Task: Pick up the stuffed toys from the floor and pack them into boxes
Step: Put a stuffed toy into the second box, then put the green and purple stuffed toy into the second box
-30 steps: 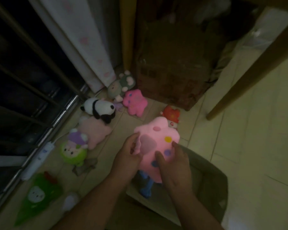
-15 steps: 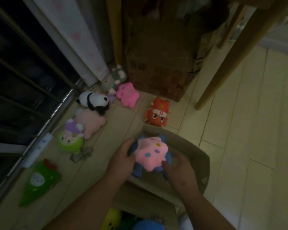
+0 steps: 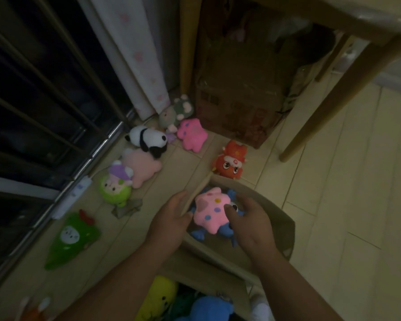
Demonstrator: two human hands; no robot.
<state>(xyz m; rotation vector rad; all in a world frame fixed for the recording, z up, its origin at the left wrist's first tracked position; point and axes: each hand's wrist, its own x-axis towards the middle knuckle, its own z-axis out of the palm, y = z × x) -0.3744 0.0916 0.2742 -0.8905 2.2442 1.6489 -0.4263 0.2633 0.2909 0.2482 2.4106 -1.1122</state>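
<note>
My left hand (image 3: 171,220) and right hand (image 3: 249,220) gripping the pink spotted toy (image 3: 210,212), inside the box (image 3: 284,230), red toy (image 3: 229,162) beyond

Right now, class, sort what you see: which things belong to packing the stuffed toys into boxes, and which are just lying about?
Belong to the job: pink spotted toy, open box, panda, red toy, bright pink toy, pale pink toy, purple-hatted green toy, flat green toy, grey-green toy.

Just lying about: curtain, table leg, crumpled scrap, white strip.
</note>
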